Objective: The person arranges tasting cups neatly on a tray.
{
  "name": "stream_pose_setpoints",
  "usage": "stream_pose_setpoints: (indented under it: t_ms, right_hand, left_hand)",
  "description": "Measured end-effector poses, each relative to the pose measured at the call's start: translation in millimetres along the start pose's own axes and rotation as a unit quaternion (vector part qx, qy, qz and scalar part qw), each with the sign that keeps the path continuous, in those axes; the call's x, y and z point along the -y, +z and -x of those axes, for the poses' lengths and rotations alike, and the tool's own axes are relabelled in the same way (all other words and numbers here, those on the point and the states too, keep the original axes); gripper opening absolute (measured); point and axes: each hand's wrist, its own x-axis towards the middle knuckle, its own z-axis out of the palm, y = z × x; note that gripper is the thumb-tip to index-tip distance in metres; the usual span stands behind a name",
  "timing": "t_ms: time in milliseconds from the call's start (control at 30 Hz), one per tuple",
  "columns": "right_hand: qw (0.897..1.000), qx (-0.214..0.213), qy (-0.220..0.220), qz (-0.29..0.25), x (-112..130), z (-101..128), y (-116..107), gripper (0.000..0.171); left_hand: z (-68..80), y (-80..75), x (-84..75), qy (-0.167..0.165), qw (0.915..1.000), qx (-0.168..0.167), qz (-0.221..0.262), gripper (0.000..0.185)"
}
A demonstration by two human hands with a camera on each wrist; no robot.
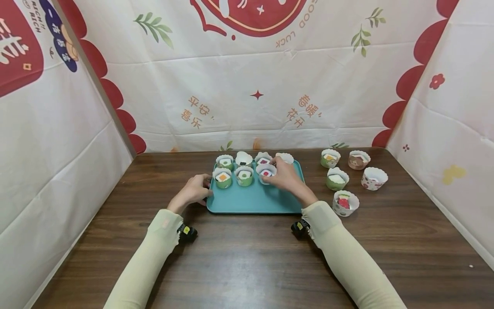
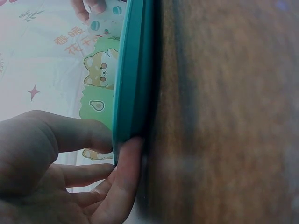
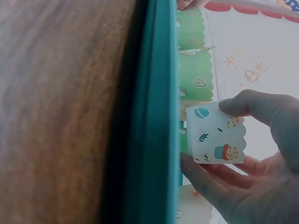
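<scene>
A teal tray (image 1: 247, 201) lies on the table with two rows of scalloped paper baking cups along its back half. My left hand (image 1: 194, 189) is at the tray's left edge, thumb and fingers pinching the rim in the left wrist view. With thumb and fingers, my right hand (image 1: 286, 177) holds a white baking cup (image 3: 217, 135) printed with cupcakes and leaves. This cup has a red and white piece inside and is at the right end of the front row. Beside it stand a green cup (image 1: 245, 181) and another green cup (image 1: 223, 183) with an orange-topped piece.
Right of the tray, several more cups stand on the brown table (image 1: 247, 257), among them a white cup (image 1: 374, 178), a green cup (image 1: 337, 179) and a cup with a red piece (image 1: 345, 203). A printed white cloth (image 1: 239, 107) hangs behind and at both sides.
</scene>
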Motion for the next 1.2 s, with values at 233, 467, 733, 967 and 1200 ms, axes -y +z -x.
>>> stream_pose_setpoints:
  t_ms: [233,467,733,967,1200]
  right_hand:
    - [1.000,0.019,0.012,0.014,-3.5,-0.2,4.9,0.056]
    - [0.999,0.026,0.018,0.013,-5.0,0.0,6.8,0.054]
    - [0.999,0.039,0.028,0.015,-6.6,0.4,5.4,0.064]
    - [0.998,0.042,0.036,-0.003,-7.0,0.7,4.4,0.068]
    - [0.999,0.044,0.032,0.001,-6.6,-0.9,4.4,0.064]
  left_hand:
    - [0.4,0.8,0.0,0.001,1.0000,0.000,0.000,0.066]
    - [1.1,1.5,-0.9,0.000,1.0000,0.002,0.000,0.066]
    - [-0.1,2.7,1.7,0.006,1.0000,0.001,0.007,0.063]
    - [0.0,1.5,1.3,0.002,1.0000,0.001,0.007,0.063]
    - [-1.1,1.4,2.5,0.002,1.0000,0.002,0.003,0.064]
